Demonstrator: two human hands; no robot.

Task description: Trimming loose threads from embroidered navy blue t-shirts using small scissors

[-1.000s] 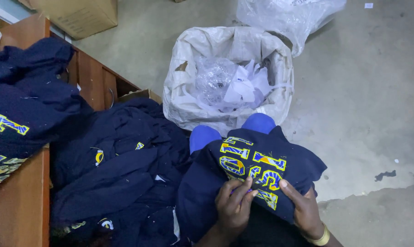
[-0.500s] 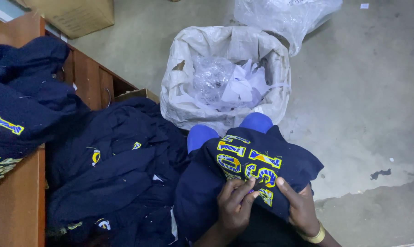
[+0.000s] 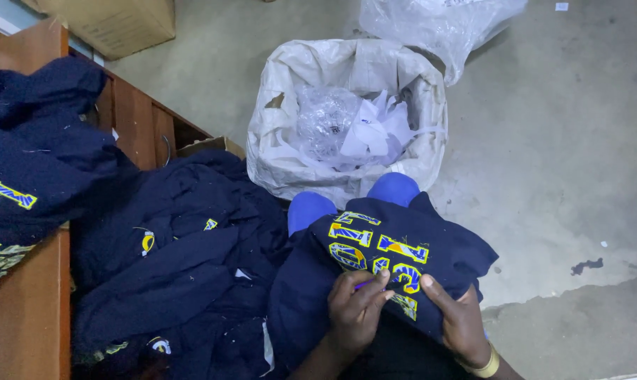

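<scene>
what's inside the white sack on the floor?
The white sack holds crumpled clear plastic wrap and loose white paper strips, piled near its top. Whatever lies beneath that pile is covered, and the sack's bottom cannot be seen.

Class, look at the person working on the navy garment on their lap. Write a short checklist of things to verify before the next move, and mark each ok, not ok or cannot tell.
1. Both hands on the navy garment: left hand and right hand rest on it. Ok.
2. Yellow-and-blue lettering faces up. Ok.
3. Small purple thing at the left fingers, too small to identify. Cannot tell.
4. White waste sack open and close ahead of the knees. Ok.
5. Pile of navy garments beside the left arm, apart from the lap piece. Cannot tell; they overlap.
</scene>
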